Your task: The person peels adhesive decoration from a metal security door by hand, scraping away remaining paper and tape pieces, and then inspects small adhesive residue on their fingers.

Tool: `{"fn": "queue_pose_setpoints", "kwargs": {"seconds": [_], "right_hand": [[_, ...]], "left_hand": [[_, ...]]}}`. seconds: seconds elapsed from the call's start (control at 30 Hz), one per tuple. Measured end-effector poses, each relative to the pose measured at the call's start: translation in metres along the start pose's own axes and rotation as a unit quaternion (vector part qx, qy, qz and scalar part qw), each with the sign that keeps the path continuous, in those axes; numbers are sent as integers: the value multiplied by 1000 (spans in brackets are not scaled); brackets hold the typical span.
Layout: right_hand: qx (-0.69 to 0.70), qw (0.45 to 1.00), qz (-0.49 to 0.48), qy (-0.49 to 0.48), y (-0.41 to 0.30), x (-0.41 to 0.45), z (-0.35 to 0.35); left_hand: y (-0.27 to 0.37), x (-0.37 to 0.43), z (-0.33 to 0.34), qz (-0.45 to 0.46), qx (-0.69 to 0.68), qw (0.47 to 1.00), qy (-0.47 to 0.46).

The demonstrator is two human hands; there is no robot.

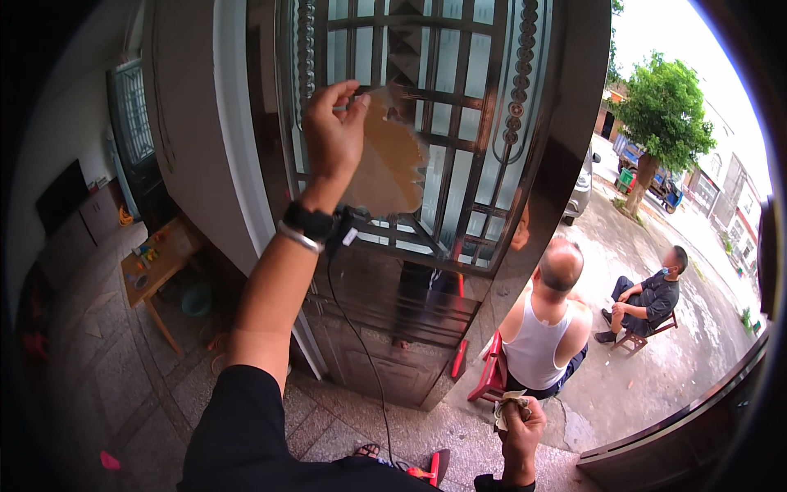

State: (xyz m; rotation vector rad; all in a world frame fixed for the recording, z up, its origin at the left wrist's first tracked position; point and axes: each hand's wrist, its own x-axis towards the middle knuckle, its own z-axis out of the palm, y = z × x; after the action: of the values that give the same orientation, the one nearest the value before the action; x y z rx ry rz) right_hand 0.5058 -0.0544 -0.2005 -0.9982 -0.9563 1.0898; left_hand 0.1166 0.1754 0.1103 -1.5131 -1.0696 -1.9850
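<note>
Raised in front of a dark metal door (393, 344) with a grille and glass panes, my left hand (335, 126) pinches a torn piece of brownish film or paper (393, 160). Its right edge is ragged, and its upper corner looks translucent. I cannot tell whether the sheet touches the door. My left wrist carries a black band (305, 222) and a silver bangle (300, 237); a thin black cable (363, 338) hangs from there. Low on the right, my right hand (521, 430) grips a crumpled wad of pale and dark paper or cloth (511, 409).
A person in a white vest (544, 332) sits on a red chair (490, 375) just outside. Another seated person (648, 301) is farther out. A wooden table (166, 264) with small items stands indoors at left. A red-handled tool (438, 467) lies near my feet.
</note>
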Motion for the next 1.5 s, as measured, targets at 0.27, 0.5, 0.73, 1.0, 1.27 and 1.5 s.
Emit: {"fn": "queue_pose_setpoints", "kwargs": {"seconds": [0.27,0.5,0.73,1.0,1.27,1.5], "right_hand": [[32,998,41,31,-7,-7,-13],[79,994,54,55,10,-13,-22],[106,991,68,44,22,-21,-38],[136,986,72,62,47,-20,-54],[140,983,77,95,59,-26,-77],[139,980,97,103,68,-26,-94]], "left_hand": [[-36,-2,25,67,68,995,-3],[-50,-5,27,45,38,998,4],[-78,12,24,3,-32,997,-65],[-105,19,26,13,-53,993,-104],[-122,13,27,116,53,992,-25],[-134,25,24,20,-76,995,-68]]}}
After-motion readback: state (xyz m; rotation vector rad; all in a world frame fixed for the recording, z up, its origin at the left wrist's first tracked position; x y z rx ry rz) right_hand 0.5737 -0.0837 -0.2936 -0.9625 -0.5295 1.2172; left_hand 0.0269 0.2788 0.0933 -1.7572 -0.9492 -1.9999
